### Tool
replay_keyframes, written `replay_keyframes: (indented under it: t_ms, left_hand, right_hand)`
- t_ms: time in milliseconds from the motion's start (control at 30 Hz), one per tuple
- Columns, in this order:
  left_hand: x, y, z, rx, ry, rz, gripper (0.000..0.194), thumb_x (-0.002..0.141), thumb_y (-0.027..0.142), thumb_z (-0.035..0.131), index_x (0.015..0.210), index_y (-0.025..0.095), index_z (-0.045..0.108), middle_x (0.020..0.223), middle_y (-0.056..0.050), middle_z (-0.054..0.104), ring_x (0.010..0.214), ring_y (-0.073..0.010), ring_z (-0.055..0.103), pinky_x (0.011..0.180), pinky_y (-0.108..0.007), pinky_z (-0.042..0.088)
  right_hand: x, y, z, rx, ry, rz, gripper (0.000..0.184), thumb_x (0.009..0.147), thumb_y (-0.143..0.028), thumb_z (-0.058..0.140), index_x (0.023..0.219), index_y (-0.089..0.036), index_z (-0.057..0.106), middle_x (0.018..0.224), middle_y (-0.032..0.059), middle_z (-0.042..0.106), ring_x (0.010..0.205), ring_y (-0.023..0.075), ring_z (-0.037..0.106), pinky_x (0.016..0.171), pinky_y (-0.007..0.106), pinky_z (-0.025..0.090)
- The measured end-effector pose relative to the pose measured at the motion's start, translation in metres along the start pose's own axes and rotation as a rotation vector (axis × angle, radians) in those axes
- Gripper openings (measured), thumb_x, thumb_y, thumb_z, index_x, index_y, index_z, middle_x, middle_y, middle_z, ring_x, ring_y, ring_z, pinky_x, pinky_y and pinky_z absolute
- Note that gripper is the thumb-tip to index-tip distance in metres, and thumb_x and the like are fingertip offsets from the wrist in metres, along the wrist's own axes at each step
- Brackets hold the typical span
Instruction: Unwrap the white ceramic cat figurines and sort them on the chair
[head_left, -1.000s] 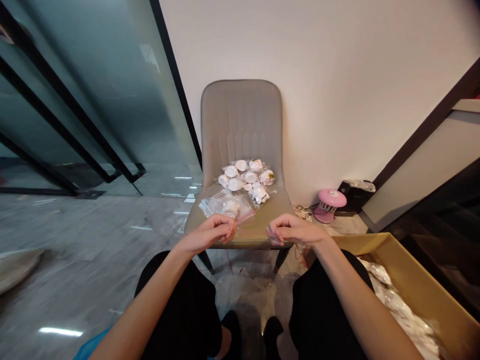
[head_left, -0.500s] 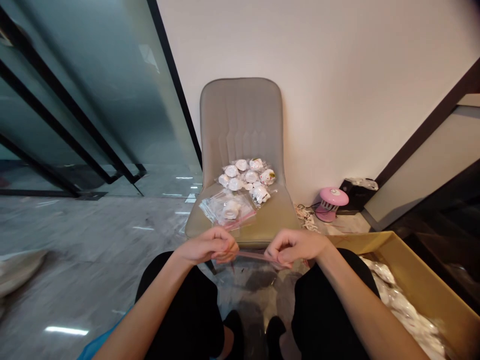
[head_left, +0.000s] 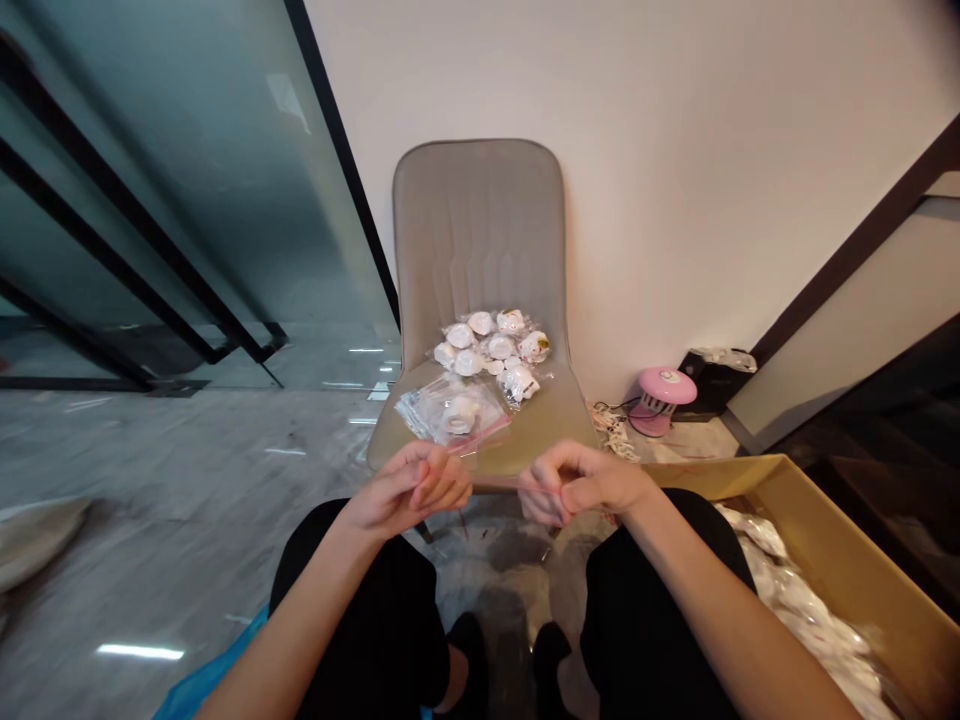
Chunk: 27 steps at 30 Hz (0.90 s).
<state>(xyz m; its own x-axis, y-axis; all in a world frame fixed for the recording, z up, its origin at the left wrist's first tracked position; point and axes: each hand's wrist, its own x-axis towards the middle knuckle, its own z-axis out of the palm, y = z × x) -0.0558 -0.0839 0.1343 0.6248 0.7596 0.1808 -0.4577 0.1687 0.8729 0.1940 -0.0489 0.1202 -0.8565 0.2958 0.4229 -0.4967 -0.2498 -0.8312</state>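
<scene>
A thin pinkish strip [head_left: 517, 487] stretches taut between my two hands, just in front of the chair seat. My left hand [head_left: 409, 490] pinches one end in its curled fingers, and my right hand [head_left: 585, 483] pinches the other. Beyond them, a clear zip bag with a red-pink seal [head_left: 480, 425] lies flat on the seat, holding a white item. Behind it sits a heap of white items in clear plastic bags [head_left: 491, 350]. Neither hand touches the bag or the heap.
A beige upholstered chair [head_left: 480, 240] stands against the white wall. A gold-lined box [head_left: 817, 525] of white plastic-wrapped items sits low at right. A pink small appliance [head_left: 664, 395] and tangled cords [head_left: 615, 430] lie beyond it. A glass partition [head_left: 187, 200] runs along the left.
My hands have risen slightly and the strip now spans them taut. The view has tilted a little, shifting the chair higher in the picture.
</scene>
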Motion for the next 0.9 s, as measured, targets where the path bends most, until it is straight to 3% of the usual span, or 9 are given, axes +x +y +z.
replay_keyframes:
  t_ms: [167, 333, 700, 900]
  left_hand:
    - [-0.003, 0.0, 0.016, -0.196, 0.099, 0.031, 0.051, 0.089, 0.038, 0.066, 0.057, 0.018, 0.032, 0.05, 0.008, 0.027, 0.045, -0.0067, 0.023, 0.059, -0.026, 0.034]
    - [-0.008, -0.004, 0.024, -0.258, 0.241, 0.042, 0.05, 0.088, 0.034, 0.067, 0.058, 0.019, 0.03, 0.052, 0.008, 0.027, 0.046, -0.0065, 0.023, 0.061, -0.026, 0.038]
    - [-0.017, -0.015, 0.036, -0.341, 0.341, 0.106, 0.054, 0.086, 0.027, 0.067, 0.055, 0.018, 0.025, 0.049, 0.009, 0.024, 0.043, -0.004, 0.017, 0.057, -0.022, 0.037]
    - [-0.015, -0.013, 0.043, -0.485, 0.4, 0.155, 0.049, 0.085, 0.019, 0.066, 0.056, 0.018, 0.027, 0.049, 0.009, 0.021, 0.043, -0.0042, 0.017, 0.055, -0.022, 0.037]
  right_hand:
    - [0.006, 0.006, 0.026, 0.114, 0.186, -0.048, 0.038, 0.095, -0.035, 0.059, 0.064, -0.019, 0.043, 0.06, -0.0073, 0.035, 0.053, 0.0092, 0.037, 0.064, 0.029, 0.033]
    - [0.001, 0.015, 0.043, 0.188, 0.381, -0.095, 0.042, 0.095, -0.038, 0.06, 0.063, -0.02, 0.038, 0.06, -0.0083, 0.029, 0.051, 0.0087, 0.029, 0.064, 0.029, 0.03]
    - [0.005, 0.023, 0.048, 0.345, 0.355, -0.135, 0.046, 0.093, -0.034, 0.06, 0.06, -0.019, 0.032, 0.057, -0.0089, 0.029, 0.047, 0.0062, 0.024, 0.061, 0.027, 0.027]
    - [0.01, 0.026, 0.054, 0.388, 0.41, -0.162, 0.047, 0.093, -0.032, 0.062, 0.06, -0.019, 0.032, 0.056, -0.0094, 0.029, 0.046, 0.0055, 0.024, 0.06, 0.026, 0.028]
